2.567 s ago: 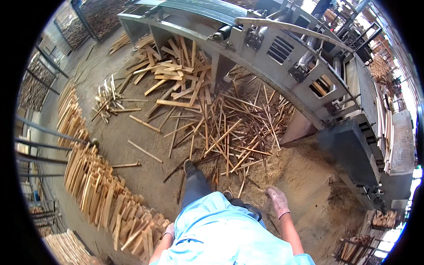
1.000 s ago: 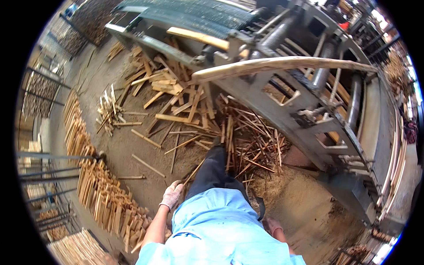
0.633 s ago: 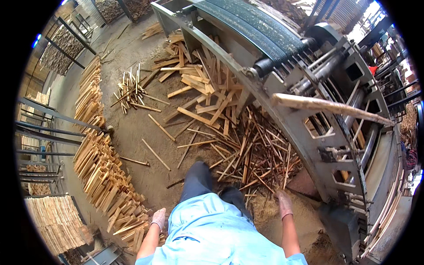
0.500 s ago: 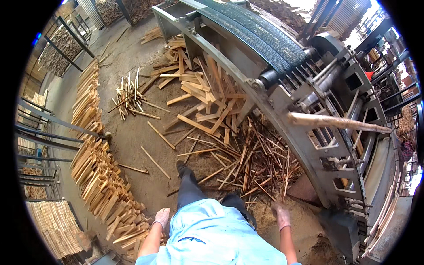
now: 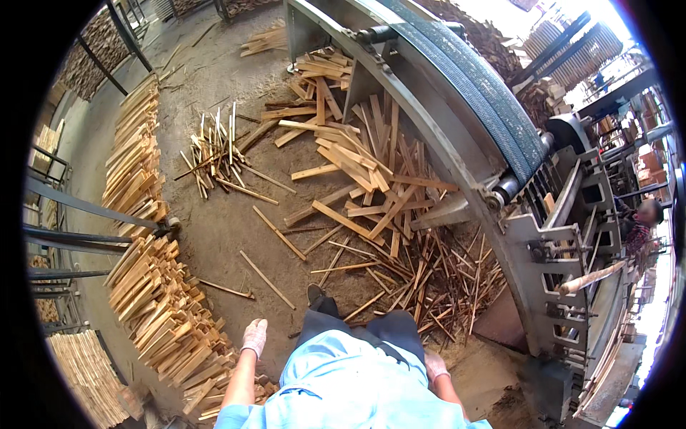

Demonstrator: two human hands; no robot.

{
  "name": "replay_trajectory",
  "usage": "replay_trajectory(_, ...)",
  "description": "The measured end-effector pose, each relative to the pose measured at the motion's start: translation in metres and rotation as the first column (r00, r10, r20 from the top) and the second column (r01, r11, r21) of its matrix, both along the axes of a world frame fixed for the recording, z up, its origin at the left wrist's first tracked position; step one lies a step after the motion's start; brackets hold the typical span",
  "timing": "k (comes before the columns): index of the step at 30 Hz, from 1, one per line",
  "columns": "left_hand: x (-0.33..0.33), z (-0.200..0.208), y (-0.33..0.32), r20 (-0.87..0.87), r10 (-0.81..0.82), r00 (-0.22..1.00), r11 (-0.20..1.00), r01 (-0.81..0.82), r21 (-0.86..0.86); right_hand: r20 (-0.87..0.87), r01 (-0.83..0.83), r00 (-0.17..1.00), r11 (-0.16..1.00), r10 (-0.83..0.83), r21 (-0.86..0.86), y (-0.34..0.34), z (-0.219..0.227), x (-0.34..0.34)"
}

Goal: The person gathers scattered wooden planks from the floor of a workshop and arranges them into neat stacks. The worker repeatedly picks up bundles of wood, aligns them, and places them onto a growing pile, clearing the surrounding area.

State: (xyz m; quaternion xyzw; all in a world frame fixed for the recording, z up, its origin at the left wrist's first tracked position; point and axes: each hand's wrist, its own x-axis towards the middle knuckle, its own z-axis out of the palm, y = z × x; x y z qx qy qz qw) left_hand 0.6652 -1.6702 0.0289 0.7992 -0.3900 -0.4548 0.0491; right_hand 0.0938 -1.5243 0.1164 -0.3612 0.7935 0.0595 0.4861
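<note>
My left hand (image 5: 255, 337), in a pale, thin glove, hangs beside my body with its fingers loosely curled and nothing in them. It is nearest to a long row of stacked short wooden boards (image 5: 171, 300), but apart from it. My right hand (image 5: 434, 365), gloved likewise, is low beside my right hip; its fingers are partly hidden and nothing shows in it. Ahead of that hand lies a tangled heap of thin wooden strips (image 5: 436, 289). Beyond it is a loose pile of wider boards (image 5: 371, 186).
A metal machine with a ribbed conveyor belt (image 5: 471, 79) runs along the right; a wooden stick (image 5: 592, 277) juts from it. Loose sticks (image 5: 268, 279) and a small strip pile (image 5: 218, 154) lie on the floor. Bent metal bars (image 5: 86, 196) reach in from the left. Another person (image 5: 637, 229) stands far right.
The boards and machine have shifted right and down in view, and my legs have changed position. My left hand has swung up and forward; the right has drawn back toward my hip.
</note>
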Motion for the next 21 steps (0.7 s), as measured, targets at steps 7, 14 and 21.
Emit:
replay_trajectory(7,0.02,-0.01,-0.019,-0.225,0.291,0.93,0.954,-0.3,-0.007,0.053,0.238,0.971,0.958,-0.232,-0.163,-0.189,0.078,0.031)
replay_trajectory(14,-0.001,0.007,-0.004,-0.274,0.506,0.818,0.863,-0.478,0.166,0.082,0.051,0.996,0.996,-0.046,-0.07,-0.276,0.023,0.041)
replay_trajectory(21,-0.024,0.064,0.005,-0.077,0.624,0.777,0.769,-0.594,0.236,0.043,-0.119,0.992,0.993,0.118,0.017,-0.392,-0.041,0.034)
